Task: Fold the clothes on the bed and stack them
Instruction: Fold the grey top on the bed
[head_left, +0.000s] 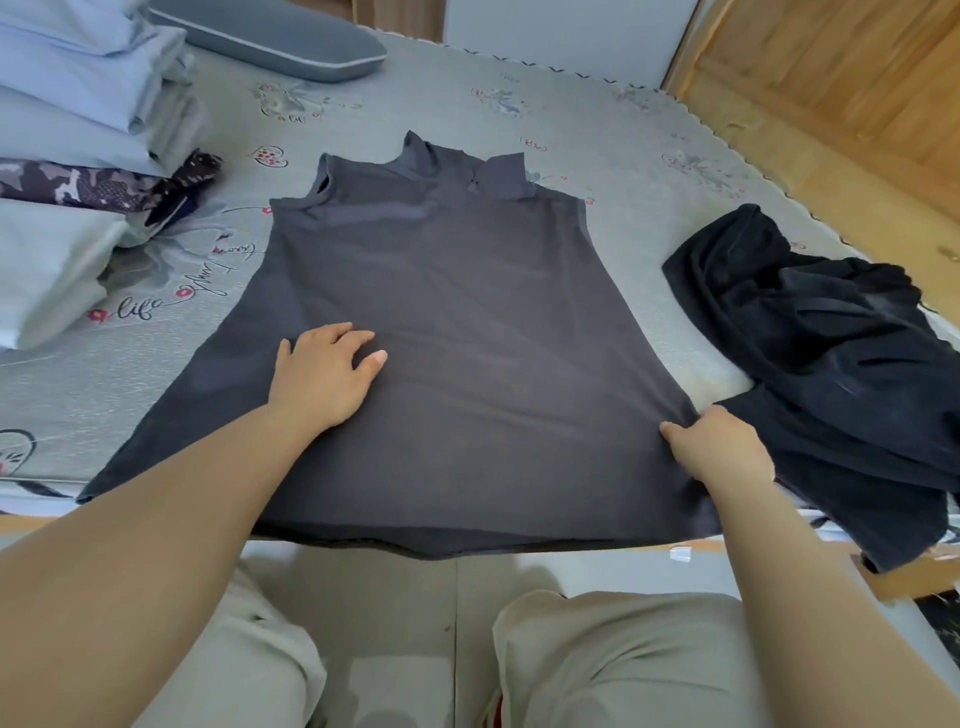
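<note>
A dark grey collared garment (441, 312) lies spread flat on the bed, collar at the far end, hem hanging over the near edge. My left hand (324, 376) rests flat on its lower left part, fingers straight. My right hand (719, 447) grips the garment's right side edge near the hem, fingers curled under the cloth. A crumpled black garment (831, 353) lies to the right, partly over the bed's edge. At the left stands a stack of folded pale blue and grey clothes (78, 93) with a camouflage-patterned piece (93, 187) in it.
The bed (597, 130) has a grey mat printed with flowers and writing. A grey pillow (270, 36) lies at the far end. A wooden wall and floor (857, 78) run along the right. My legs in beige trousers (597, 665) are below the bed's near edge.
</note>
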